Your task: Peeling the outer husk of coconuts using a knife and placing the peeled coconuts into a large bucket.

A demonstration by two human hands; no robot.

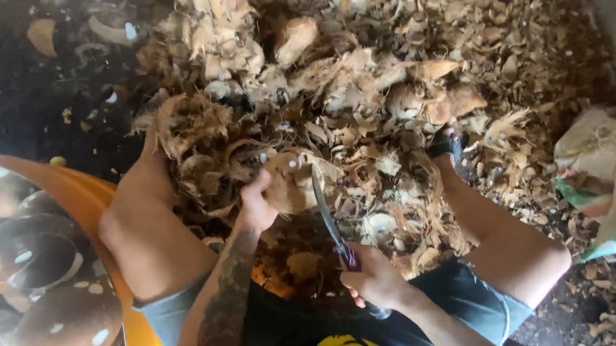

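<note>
a partly husked coconut (291, 183) is gripped by the left hand (257, 204), fingers curled around its near side, and is held between the knees above a heap of husk scraps (360, 86). a long knife (330, 224) is clasped in the closed right hand (375, 278), its blade laid against the coconut's right edge. peeled brown coconuts (39, 278) are piled in an orange tub (88, 198) at the left.

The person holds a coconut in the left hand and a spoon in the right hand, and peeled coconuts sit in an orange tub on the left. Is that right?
Not quite. The head view shows the right hand holding a knife, not a spoon. The rest is right.
</note>
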